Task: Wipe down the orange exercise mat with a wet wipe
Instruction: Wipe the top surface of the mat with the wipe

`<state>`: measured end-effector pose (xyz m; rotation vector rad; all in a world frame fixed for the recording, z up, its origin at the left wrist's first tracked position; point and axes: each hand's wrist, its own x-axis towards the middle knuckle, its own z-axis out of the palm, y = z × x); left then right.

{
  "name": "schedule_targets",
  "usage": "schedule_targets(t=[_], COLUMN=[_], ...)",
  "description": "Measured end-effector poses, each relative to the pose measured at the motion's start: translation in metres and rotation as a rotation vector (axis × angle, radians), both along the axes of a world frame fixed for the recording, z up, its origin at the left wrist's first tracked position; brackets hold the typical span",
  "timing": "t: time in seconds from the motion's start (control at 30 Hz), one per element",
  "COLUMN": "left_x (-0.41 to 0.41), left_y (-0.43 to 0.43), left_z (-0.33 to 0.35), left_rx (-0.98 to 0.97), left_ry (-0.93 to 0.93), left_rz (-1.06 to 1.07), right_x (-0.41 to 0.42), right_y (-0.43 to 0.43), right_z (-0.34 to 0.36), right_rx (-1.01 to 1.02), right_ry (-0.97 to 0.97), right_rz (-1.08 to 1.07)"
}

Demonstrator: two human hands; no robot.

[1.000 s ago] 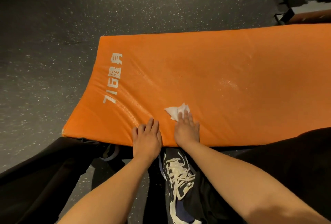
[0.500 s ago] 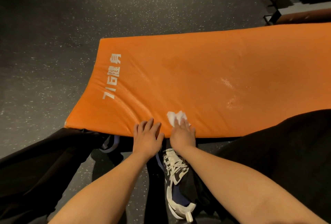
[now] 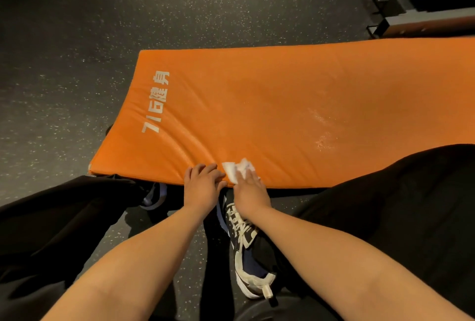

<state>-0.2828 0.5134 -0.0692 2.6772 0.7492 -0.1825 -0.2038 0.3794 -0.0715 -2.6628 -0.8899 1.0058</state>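
The orange exercise mat [image 3: 282, 115] lay flat on the dark speckled gym floor [image 3: 64, 63], its short end with the white printed lettering [image 3: 156, 102] toward nine o'clock and its length running off past three o'clock. The person crouched at its near long edge, at six o'clock, one laced sneaker [image 3: 246, 243] planted just below that edge.

The right hand [image 3: 250, 189] was spread flat, fingers apart, pressing the crumpled white wet wipe [image 3: 237, 167] onto the mat right at the near edge; part of the wipe stuck out ahead of the fingertips toward twelve o'clock. The left hand [image 3: 203, 187] rested just beside it at nine o'clock, fingers loosely together and curled over the mat's rim, holding nothing, apparently steadying the pad.

Wet, shiny patches [image 3: 323, 130] showed toward two o'clock from the hands, so I judged that stretch done and the lettered end, which looked dry, probably still to do.

To do this pass well, I would have kept the palm flat over the wipe so it stayed spread rather than bunching, pushed in long overlapping strokes from the near edge out toward twelve o'clock, then worked across toward nine o'clock. The left hand should bear down on the rim so the light pad could not slide. The creases near the corner would need extra pressure.
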Motion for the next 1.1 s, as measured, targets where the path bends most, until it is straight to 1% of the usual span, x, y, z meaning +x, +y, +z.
schedule_targets(t=[0.07, 0.13, 0.2, 0.3, 0.33, 0.4, 0.47, 0.53, 0.6, 0.67, 0.73, 0.8, 0.9, 1.0, 1.1], left_x=[-0.001, 0.0, 0.001, 0.004, 0.004, 0.004, 0.003, 0.004, 0.008, 0.011, 0.012, 0.013, 0.013, 0.011, 0.009], left_y=[0.0, -0.001, -0.002, -0.003, -0.004, -0.005, -0.006, -0.009, -0.01, -0.011, -0.012, -0.013, -0.012, -0.01, -0.012], left_z=[0.0, 0.002, 0.004, 0.006, 0.006, 0.009, 0.013, 0.022, 0.031, 0.041, 0.049, 0.054, 0.061, 0.068, 0.071], left_rx=[0.028, 0.041, 0.027, -0.013, -0.023, -0.038, -0.037, -0.039, -0.068, -0.076, -0.07, -0.061, -0.04, -0.05, -0.075], left_ry=[-0.027, -0.035, -0.022, 0.014, 0.015, -0.003, -0.038, -0.076, -0.081, -0.061, -0.057, -0.066, -0.054, -0.049, -0.023], left_rz=[-0.004, -0.003, 0.01, 0.032, 0.036, 0.045, 0.046, 0.049, 0.078, 0.104, 0.115, 0.121, 0.122, 0.148, 0.186], right_x=[-0.005, 0.003, 0.015, 0.023, 0.02, 0.011, 0.004, 0.004, 0.012, 0.019, 0.02, 0.013, 0.004, 0.01, 0.015], right_y=[0.005, 0.0, -0.012, -0.026, -0.024, -0.012, -0.001, 0.0, -0.004, -0.008, -0.003, 0.009, 0.017, 0.012, 0.01], right_z=[0.0, -0.002, -0.004, -0.004, -0.001, 0.007, 0.016, 0.021, 0.021, 0.02, 0.025, 0.034, 0.045, 0.051, 0.046], right_rx=[0.054, 0.06, 0.018, -0.049, -0.052, -0.007, 0.085, 0.163, 0.146, 0.07, 0.027, 0.069, 0.209, 0.285, 0.25], right_ry=[0.015, 0.032, 0.042, 0.042, 0.045, 0.073, 0.128, 0.137, 0.095, 0.043, 0.021, 0.004, -0.047, 0.005, 0.013], right_rz=[0.103, 0.152, 0.105, -0.086, -0.098, -0.046, 0.015, 0.029, -0.033, -0.149, -0.196, -0.122, 0.0, -0.054, -0.137])
